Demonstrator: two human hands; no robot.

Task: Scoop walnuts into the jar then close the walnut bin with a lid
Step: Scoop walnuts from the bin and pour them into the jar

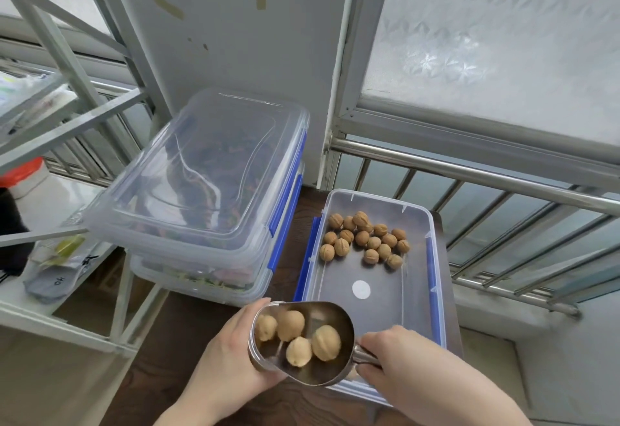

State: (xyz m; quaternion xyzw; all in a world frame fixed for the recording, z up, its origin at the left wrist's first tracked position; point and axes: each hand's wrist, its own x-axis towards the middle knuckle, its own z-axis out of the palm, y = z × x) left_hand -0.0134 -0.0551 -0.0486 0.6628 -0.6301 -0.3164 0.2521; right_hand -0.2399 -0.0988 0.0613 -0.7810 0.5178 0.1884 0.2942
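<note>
A metal scoop (330,320) holding several walnuts (325,341) hovers over the near end of the clear walnut bin (417,294), which stands uncovered. My right hand (412,368) grips the scoop's handle. Curled around the scoop's rounded left end is my left hand (224,355). No jar shows separately; anything under my left hand is hidden. More loose walnuts (364,239) lie at the bin's far end, and a white round sticker (361,289) marks its floor.
Two stacked clear boxes with blue clips (208,170) stand left of the bin on the dark wooden table (161,341). A metal shelf frame (67,117) with bags is further left. A steel railing (486,170) and frosted window run behind.
</note>
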